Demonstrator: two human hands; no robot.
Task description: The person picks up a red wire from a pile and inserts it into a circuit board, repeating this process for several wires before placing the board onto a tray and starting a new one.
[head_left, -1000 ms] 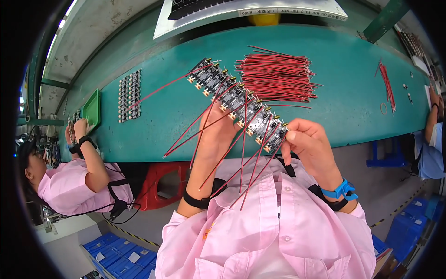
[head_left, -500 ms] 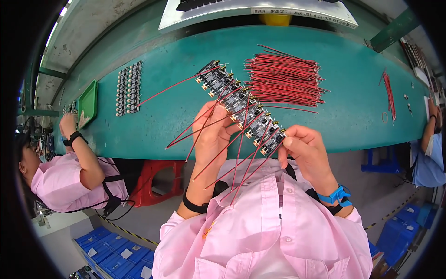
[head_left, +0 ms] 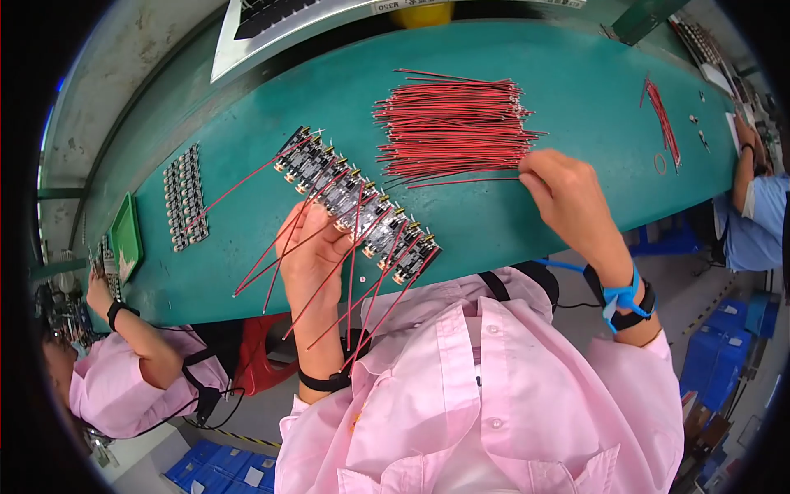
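My left hand (head_left: 311, 247) grips a long strip of black circuit boards (head_left: 354, 202) from below, near its middle, holding it tilted above the table. Several red wires hang from the boards toward me, and one reaches out to the upper left. At the right end of a thick pile of red wires (head_left: 453, 123), my right hand (head_left: 568, 193) has its thumb and forefinger pinched together. They close on the end of a single red wire (head_left: 461, 181) lying along the pile's near side.
Two rows of small boards (head_left: 188, 198) lie on the green table (head_left: 271, 263) at left, by a green tray (head_left: 126, 239). A small wire bundle (head_left: 662, 123) lies at right. A metal-edged fixture (head_left: 226, 53) stands behind. Co-workers sit at both sides; a red stool (head_left: 263, 362) is at left.
My right hand has let go of the board strip's right end and moved up to the wire pile, pinching a wire end. My left hand still holds the strip. The whole view has shifted.
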